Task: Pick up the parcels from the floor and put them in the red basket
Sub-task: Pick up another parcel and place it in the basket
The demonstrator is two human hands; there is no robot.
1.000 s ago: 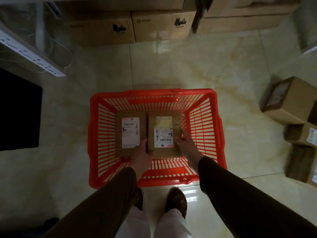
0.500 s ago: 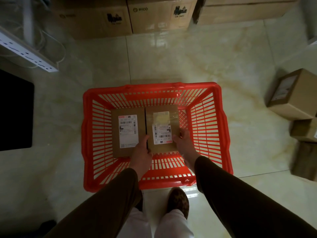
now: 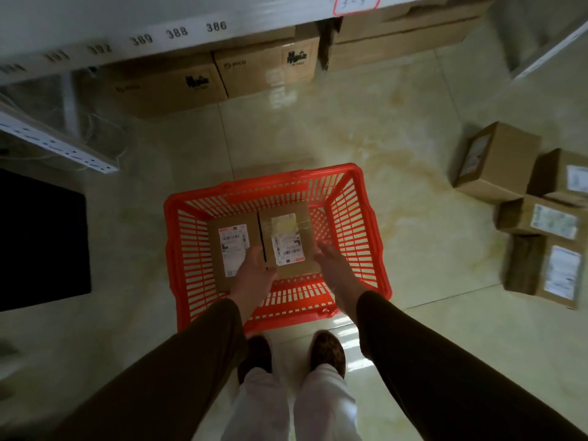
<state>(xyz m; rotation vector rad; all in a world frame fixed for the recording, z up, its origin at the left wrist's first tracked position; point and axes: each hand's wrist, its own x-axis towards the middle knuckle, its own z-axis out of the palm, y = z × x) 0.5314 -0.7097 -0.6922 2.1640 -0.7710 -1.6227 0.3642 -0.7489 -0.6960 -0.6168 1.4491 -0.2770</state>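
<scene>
The red basket (image 3: 359,224) stands on the tiled floor in front of my feet. Two brown parcels with white labels lie side by side inside it: the left parcel (image 3: 232,246) and the right parcel (image 3: 288,240). My left hand (image 3: 256,273) hovers over the near edge between the two parcels, fingers loose and apart. To the right of the right parcel, my right hand (image 3: 332,267) is off the box with its fingers spread. Several more parcels (image 3: 541,218) sit on the floor at the far right.
Large cardboard cartons (image 3: 219,78) line the floor under a numbered white shelf (image 3: 159,30) ahead. A perforated metal shelf beam (image 3: 54,143) and a black panel (image 3: 38,243) lie to the left. My shoes (image 3: 327,348) stand just behind the basket.
Both hands have let go of the right parcel and drawn back; it now rests in the basket. My head has risen, bringing the shelf and more floor parcels into view.
</scene>
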